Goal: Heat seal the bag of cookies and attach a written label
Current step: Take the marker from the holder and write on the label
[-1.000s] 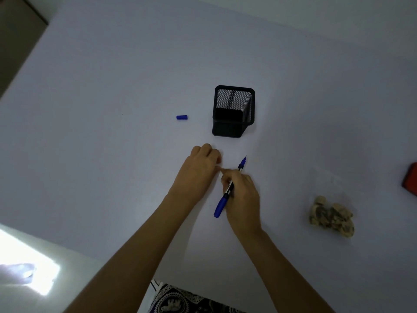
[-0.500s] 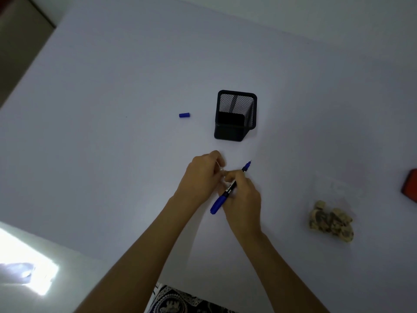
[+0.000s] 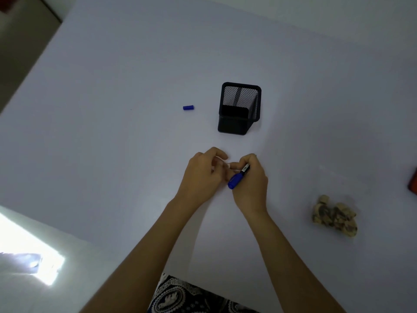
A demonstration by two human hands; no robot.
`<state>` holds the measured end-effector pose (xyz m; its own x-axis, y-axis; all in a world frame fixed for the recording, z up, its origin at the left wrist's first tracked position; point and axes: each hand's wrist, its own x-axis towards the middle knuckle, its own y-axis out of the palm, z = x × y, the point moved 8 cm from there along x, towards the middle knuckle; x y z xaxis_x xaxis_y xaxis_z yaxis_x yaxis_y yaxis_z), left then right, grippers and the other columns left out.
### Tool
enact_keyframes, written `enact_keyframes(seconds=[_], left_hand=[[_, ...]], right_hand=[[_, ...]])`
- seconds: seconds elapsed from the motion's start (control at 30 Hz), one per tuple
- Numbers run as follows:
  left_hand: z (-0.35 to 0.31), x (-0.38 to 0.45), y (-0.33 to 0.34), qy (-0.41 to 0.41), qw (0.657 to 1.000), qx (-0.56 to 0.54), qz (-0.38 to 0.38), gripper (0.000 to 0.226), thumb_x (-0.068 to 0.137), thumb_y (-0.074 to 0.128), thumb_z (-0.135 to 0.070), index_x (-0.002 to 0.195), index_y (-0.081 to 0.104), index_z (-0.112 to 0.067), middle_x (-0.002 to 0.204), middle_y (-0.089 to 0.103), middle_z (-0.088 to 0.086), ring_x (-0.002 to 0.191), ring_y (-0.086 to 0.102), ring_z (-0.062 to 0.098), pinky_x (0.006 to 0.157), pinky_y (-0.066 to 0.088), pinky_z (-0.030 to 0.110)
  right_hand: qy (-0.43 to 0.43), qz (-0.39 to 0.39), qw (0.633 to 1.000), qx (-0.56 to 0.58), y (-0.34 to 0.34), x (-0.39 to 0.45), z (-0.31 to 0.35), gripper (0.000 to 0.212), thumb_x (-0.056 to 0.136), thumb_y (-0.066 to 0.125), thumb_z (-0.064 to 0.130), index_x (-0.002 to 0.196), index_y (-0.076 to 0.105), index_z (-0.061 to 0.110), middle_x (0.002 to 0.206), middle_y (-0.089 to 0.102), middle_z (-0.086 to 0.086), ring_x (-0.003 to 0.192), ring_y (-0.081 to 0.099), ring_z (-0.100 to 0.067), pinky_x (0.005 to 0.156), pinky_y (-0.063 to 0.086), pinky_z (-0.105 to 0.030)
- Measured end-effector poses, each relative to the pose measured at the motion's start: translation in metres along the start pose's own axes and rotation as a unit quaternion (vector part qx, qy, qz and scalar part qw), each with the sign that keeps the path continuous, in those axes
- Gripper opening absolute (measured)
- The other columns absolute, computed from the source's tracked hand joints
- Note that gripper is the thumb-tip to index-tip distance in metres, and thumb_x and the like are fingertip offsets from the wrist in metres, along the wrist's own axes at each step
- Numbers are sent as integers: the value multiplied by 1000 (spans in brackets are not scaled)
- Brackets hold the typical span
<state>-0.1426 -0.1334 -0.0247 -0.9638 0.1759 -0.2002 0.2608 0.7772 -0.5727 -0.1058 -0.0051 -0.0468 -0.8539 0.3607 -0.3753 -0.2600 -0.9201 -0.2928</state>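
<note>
At counter centre, the small label is being pinched between both hands, right hand also gripping the uncapped pen, left hand likely peeling it; cookie bag is lying well right, cap beside the mesh holder.

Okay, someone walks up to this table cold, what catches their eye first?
Both hands at the centre: the right hand grips a blue marker, the left hand pinches something small and white. Behind stands a black mesh cup, a blue cap to its left; cookies lie at right.
</note>
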Motion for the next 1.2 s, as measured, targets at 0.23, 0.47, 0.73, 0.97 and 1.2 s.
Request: enact_keyframes(seconds=[0.23, 0.47, 0.73, 0.97, 1.2], left_hand=[[5, -4, 5, 18, 995, -88, 35, 19, 96, 52, -15, 111, 64, -18, 107, 63, -8, 94, 56, -7, 80, 40, 1], [13, -1, 7, 56, 998, 2, 25, 16, 90, 61, -10, 100, 73, -12, 96, 72, 2, 82, 61, 7, 75, 41, 1], [16, -4, 9, 137, 988, 74, 4, 15, 86, 66, -6, 100, 70, -4, 91, 60, 11, 75, 50, 9, 67, 41, 9], [26, -31, 9, 215, 962, 151, -74, 32, 78, 69, -1, 110, 63, -3, 105, 67, 13, 102, 51, 19, 92, 37, 23], [22, -46, 19, 288, 920, 251, -86, 20, 89, 62, -14, 107, 69, -7, 111, 68, 7, 106, 59, 25, 86, 45, 36]], right_hand=[[4, -28, 999, 24, -13, 0, 0, 35, 80, 74, 6, 71, 42, 19, 75, 56, -7, 72, 58, -20, 73, 58, -35], [-37, -82, 990, -110, -11, -12, 3, 23, 87, 61, -3, 80, 46, 14, 75, 56, 0, 65, 54, -10, 56, 48, -15], [-186, 2, 961, -203, 19, -12, 17, 24, 80, 62, -4, 81, 45, 13, 77, 54, -9, 64, 51, -19, 57, 42, -19], [-180, -12, 969, -167, 17, 0, 14, 22, 84, 65, 0, 85, 47, 13, 75, 58, -3, 65, 57, -15, 62, 46, -11], [-261, -79, 960, -57, 17, -19, 26, 47, 97, 37, 54, 79, 51, 13, 60, 55, -7, 53, 52, -16, 54, 49, -25]])
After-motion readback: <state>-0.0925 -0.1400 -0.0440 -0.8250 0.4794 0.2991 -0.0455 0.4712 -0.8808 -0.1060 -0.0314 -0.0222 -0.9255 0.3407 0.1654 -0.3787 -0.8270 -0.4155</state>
